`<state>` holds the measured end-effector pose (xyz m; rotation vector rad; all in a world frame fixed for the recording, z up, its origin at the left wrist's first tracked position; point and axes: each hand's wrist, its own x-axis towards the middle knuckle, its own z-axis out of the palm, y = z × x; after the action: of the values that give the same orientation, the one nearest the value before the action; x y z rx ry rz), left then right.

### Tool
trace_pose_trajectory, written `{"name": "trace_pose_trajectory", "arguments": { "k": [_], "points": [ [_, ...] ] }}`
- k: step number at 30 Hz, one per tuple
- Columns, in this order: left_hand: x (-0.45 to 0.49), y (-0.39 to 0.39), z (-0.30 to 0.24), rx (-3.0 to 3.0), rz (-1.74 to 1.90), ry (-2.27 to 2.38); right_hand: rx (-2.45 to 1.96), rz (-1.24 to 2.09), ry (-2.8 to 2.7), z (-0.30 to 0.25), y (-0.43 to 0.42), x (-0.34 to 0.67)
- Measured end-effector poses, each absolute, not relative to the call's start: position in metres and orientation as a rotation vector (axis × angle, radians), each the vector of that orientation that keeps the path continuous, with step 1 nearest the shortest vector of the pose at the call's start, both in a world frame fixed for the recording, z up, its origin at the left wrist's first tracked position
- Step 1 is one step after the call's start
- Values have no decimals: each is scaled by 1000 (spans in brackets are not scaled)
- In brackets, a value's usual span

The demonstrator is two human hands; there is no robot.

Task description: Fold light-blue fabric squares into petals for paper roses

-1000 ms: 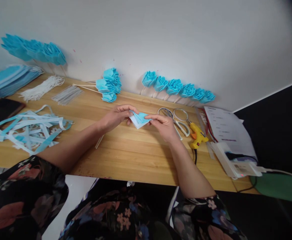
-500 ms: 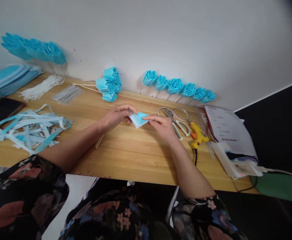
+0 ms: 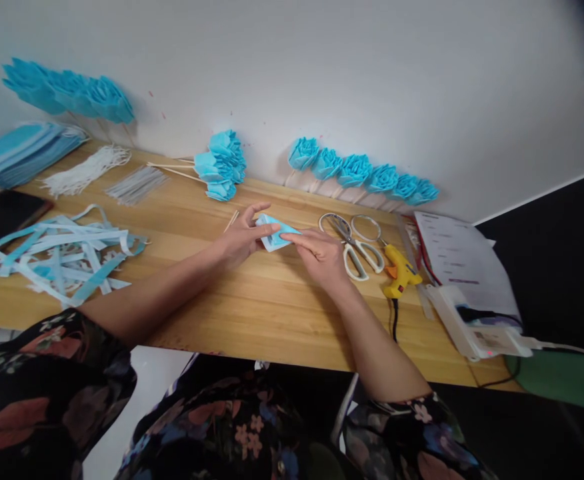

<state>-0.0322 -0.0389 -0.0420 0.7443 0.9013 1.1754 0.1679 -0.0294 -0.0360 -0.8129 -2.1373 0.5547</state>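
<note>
A small folded piece of light-blue material [image 3: 278,235] lies between my two hands on the wooden table [image 3: 252,307]. My left hand [image 3: 245,235] pinches its left end between thumb and fingers. My right hand [image 3: 318,253] presses on its right end with closed fingers. A thin wooden stick [image 3: 231,220] lies on the table just left of my left hand.
White-handled scissors [image 3: 355,241] and a yellow glue gun [image 3: 398,272] lie right of my hands. Blue paper flowers [image 3: 362,175] lean on the wall, with more flowers on sticks [image 3: 219,167]. Cut blue strips [image 3: 57,250], white cords [image 3: 85,170], papers [image 3: 452,257] and a white power strip [image 3: 477,330] sit around.
The blue piece has gone from a flat triangle held up to a narrower fold pressed low near the table. My left hand turned, thumb now on top. A wooden stick shows beside it.
</note>
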Motion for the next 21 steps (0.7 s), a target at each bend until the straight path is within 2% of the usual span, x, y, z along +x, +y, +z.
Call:
{"name": "trace_pose_trajectory", "arguments": {
  "k": [8,15,21],
  "points": [
    [-45,-34,-35,741,1091,884,-878,678,-2173,-21,-32,176],
    [-51,-35,-32,715,903,732,-757,453,-2298,-19,-26,178],
    [-51,-35,-37,786,889,709,-679,438,-2374,-25,-24,173]
  ]
}}
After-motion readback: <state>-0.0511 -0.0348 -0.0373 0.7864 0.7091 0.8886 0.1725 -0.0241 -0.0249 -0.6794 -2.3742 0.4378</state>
